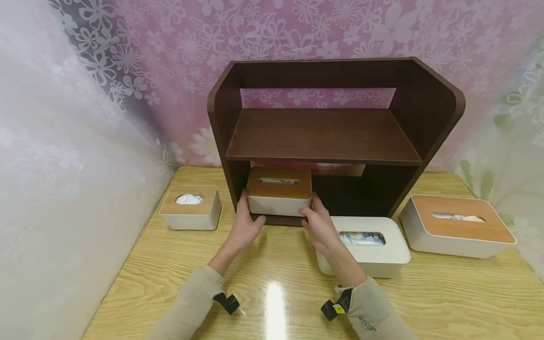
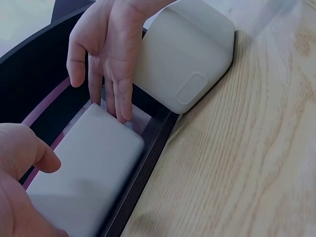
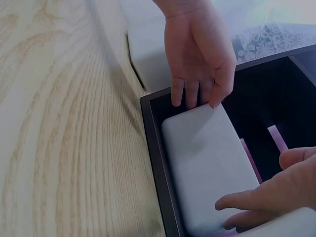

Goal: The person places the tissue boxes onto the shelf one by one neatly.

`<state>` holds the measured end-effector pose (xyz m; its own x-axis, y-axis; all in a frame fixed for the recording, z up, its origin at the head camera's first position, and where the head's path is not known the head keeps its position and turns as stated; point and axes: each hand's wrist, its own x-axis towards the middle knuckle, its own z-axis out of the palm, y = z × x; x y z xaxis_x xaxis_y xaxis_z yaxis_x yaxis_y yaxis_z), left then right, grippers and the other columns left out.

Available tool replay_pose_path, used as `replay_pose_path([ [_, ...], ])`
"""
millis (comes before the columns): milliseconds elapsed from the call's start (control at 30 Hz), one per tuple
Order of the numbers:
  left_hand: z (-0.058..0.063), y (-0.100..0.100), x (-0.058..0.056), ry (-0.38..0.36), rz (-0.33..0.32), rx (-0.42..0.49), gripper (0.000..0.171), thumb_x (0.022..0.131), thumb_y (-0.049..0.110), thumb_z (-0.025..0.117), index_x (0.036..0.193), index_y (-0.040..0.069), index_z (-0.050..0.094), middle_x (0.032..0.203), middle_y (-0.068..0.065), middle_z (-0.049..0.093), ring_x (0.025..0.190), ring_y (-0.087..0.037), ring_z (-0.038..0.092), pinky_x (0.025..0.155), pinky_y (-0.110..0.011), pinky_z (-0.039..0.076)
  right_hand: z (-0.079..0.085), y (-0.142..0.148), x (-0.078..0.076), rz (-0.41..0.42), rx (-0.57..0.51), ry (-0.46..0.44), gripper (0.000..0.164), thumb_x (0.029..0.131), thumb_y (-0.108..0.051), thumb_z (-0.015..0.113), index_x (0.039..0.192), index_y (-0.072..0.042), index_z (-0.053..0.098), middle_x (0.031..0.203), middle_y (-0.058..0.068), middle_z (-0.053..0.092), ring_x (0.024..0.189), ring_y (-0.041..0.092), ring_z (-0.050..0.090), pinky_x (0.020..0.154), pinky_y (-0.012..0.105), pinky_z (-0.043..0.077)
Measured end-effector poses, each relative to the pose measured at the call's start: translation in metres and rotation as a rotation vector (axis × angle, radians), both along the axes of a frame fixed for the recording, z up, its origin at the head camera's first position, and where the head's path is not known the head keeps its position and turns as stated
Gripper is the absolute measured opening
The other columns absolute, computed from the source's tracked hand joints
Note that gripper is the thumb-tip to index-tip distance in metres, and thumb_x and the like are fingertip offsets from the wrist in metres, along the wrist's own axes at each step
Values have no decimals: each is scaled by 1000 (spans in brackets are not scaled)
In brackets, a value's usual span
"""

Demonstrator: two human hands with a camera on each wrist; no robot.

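Observation:
A white tissue box [image 1: 278, 206] with a brown wood lid sits in the left part of the lower compartment of a dark brown shelf unit [image 1: 323, 134]. My left hand [image 1: 244, 226] is at the box's left end, fingers straight along it and thumb pointing away from it. At the right end is my right hand [image 1: 321, 229], its fingers extended along that side and its thumb at the front corner. From the left wrist, the box's plain white face [image 2: 84, 168] shows between both hands. The right wrist view shows its front edge beside the shelf's front rail [image 3: 157, 158].
A small wood-lidded tissue box [image 1: 191, 221] stands left of the shelf. An all-white tissue box [image 1: 384, 252] stands at the front right, partly behind my right forearm. Farther right is a large wood-lidded tissue box [image 1: 459, 239]. All stand on a wooden table [image 1: 170, 264].

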<state>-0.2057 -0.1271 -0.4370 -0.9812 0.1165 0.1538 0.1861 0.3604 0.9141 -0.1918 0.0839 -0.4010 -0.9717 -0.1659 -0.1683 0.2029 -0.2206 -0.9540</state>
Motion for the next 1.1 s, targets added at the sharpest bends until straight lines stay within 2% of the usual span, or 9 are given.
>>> replay_pose_path([
  [333,5,3,3,-5,10,-28,92,86,4,54,157,-1,-3,162,-25,5,149,-33,14,116,-51,24,2,2,-4,-21,-39,-20,82,98,-2,45,159,-10,-10,166,9,-10,152,25,-5,120,55,8],
  [600,6,3,6,-52,-8,-42,93,89,6,52,157,2,-11,163,-22,-4,150,-30,5,118,-50,20,5,5,-3,-7,-101,-40,84,97,1,44,158,-8,-13,165,10,-13,152,23,-9,121,53,4],
  [800,10,4,12,-60,-16,-54,95,89,7,52,156,1,-15,163,-23,-7,150,-31,3,118,-50,19,8,8,-3,1,-144,-52,85,96,1,46,158,-9,-12,166,8,-8,152,22,-5,121,49,4],
  [1100,9,7,15,-59,-15,-69,94,88,4,52,155,-2,-13,163,-24,-7,150,-31,1,119,-50,19,6,12,-4,32,-189,-32,80,98,3,42,158,-5,-11,166,10,-8,151,27,-8,121,51,0],
])
